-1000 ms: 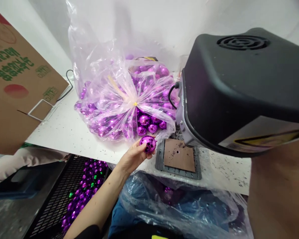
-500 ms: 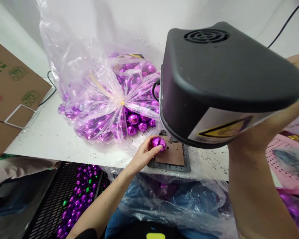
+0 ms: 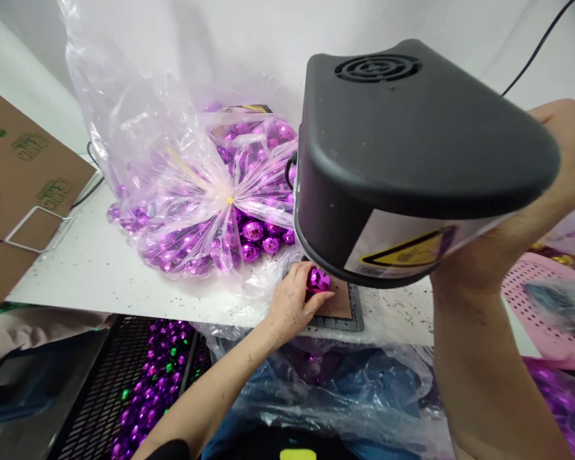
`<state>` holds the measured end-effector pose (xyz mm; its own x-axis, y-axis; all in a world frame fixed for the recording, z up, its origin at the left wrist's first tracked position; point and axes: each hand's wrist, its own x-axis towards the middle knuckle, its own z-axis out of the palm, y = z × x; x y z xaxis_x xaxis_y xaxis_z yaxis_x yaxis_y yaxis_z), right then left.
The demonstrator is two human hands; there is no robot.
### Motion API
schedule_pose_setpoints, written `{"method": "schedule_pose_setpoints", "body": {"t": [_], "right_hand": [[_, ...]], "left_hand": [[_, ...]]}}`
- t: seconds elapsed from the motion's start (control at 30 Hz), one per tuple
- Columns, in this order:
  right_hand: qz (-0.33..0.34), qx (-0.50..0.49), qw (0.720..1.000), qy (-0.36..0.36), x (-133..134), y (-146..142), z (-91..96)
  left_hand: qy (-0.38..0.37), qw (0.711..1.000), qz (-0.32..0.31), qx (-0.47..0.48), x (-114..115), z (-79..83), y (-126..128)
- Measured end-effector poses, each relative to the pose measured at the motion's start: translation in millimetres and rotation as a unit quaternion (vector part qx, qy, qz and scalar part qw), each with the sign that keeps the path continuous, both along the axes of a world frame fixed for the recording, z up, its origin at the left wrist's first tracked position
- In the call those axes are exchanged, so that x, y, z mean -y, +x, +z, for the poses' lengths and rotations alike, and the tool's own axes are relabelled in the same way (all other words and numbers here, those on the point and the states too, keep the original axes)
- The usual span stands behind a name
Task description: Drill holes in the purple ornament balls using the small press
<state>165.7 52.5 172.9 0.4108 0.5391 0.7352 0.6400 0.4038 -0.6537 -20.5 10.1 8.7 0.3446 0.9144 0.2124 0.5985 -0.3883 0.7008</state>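
While left hand (image 3: 292, 301) pinches the ball (image 3: 317, 280) between thumb and fingers, the ball sits on the brown pad (image 3: 341, 306), at the front lip of the black head (image 3: 412, 147) and partly under it. Right hand (image 3: 531, 211) is up against the head's far side. Its fingers are hidden behind the housing, so I can't tell if it grips or just rests there.

My read of the step: seating the ball under the head. To do it well:
- Centre it on the pad. The head's underside isn't visible from this angle, so go by feel and the pad's grey frame (image 3: 357, 316), not by eye.
- Ball is faceted, glossy and round, so it will likely roll or slip. Hold it low on the sides with a light pinch. It looks thin-shelled, so no squeezing.
- Thumb is just beside the head's lower edge. Get fingertips off the ball's top and out of the gap before anything on the head moves. The yellow warning label (image 3: 407, 252) is there for a reason.
- Wrist is over the table (image 3: 100, 268) edge, so brace there.
- Bag (image 3: 206, 204) of balls lies just beside the pad. Loose film could creep in, so watch it.
- Black specks litter the table around the pad. Grit under the ball could tilt it.
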Motion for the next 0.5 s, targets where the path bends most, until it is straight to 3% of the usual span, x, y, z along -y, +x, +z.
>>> {"method": "schedule_pose_setpoints", "body": {"t": [0.13,0.37,0.5], "right_hand": [[0.002,0.029,0.998,0.052,-2,1,-2.6],[0.019,0.050,0.997,0.060,-1,6,-8.6],[-0.031,0.052,0.994,0.089,7,4,-14.7]], "left_hand": [[0.003,0.999,0.014,-0.029,-3,-5.3,10],[-0.041,0.998,0.015,0.053,-4,-17.9,15],[-0.058,0.996,0.008,0.064,-2,-16.6,13]]}}
